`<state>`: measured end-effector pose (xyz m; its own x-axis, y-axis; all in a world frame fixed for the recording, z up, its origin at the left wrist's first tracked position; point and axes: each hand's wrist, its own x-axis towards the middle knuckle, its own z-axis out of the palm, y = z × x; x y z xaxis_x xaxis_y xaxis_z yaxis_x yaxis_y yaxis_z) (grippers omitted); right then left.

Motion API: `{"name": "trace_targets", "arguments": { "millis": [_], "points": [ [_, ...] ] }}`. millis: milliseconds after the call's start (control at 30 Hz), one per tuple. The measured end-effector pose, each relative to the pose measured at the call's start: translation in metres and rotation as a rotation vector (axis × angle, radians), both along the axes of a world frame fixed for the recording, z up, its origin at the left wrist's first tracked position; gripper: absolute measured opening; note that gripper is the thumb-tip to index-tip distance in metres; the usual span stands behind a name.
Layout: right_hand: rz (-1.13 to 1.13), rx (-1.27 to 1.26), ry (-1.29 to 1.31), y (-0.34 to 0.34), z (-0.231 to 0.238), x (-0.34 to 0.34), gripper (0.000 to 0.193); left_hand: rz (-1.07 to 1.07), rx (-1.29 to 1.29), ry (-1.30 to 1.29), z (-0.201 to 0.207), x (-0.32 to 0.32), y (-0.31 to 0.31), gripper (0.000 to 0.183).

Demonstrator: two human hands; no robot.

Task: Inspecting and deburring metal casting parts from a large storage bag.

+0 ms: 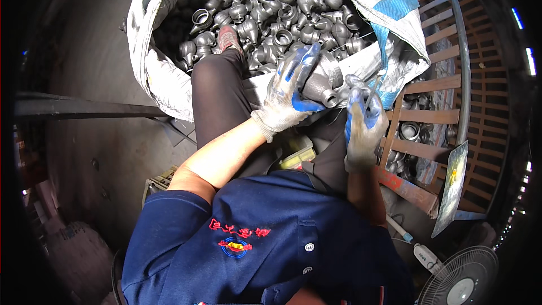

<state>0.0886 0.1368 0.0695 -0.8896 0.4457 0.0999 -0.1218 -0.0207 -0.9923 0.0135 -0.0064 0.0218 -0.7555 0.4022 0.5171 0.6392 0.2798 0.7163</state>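
In a grey work glove with blue coating, my left hand [287, 90] is wrapped against the side of a dark grey metal fitting [317, 86]. The fitting is bulb-shaped, with a ribbed wide end and a narrow open neck tilted toward my right hand. My right hand [364, 121], gloved the same way, is closed on a thin rod-like tool [371, 99] just right of the neck. Its tip cannot be made out clearly. Beyond both hands, a white woven bulk bag [161, 87] holds many similar fittings [265, 8].
My shoe [228, 39] rests among the fittings in the bag. A rusty slatted metal crate [435, 116] stands at the right, with more fittings behind its slats. A fan [460, 282] is at the lower right. A dark bar [90, 107] reaches in from the left.
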Motion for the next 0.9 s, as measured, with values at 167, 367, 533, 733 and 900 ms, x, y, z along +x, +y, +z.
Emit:
{"name": "trace_targets", "arguments": {
  "millis": [167, 367, 533, 733, 900],
  "points": [
    [0.129, 0.018, -0.105, -0.023, 0.007, 0.004, 0.038, 0.080, -0.141, 0.189, -0.002, -0.003, 0.003, 0.091],
    [-0.005, -0.048, -0.071, -0.001, -0.007, -0.004, 0.028, -0.141, 0.029, -0.062, 0.004, -0.013, -0.006, 0.086],
    [-0.055, -0.122, -0.125, 0.017, -0.018, 0.006, 0.028, -0.184, 0.527, -0.760, -0.005, -0.018, -0.025, 0.038],
    [0.046, 0.013, -0.122, 0.018, -0.029, 0.011, 0.034, -0.144, 0.140, -0.230, -0.027, -0.022, -0.017, 0.027],
    [0.063, -0.134, -0.233, 0.025, -0.037, 0.009, 0.035, -0.115, 0.186, -0.415, -0.030, -0.028, -0.018, 0.032]
  ]
}}
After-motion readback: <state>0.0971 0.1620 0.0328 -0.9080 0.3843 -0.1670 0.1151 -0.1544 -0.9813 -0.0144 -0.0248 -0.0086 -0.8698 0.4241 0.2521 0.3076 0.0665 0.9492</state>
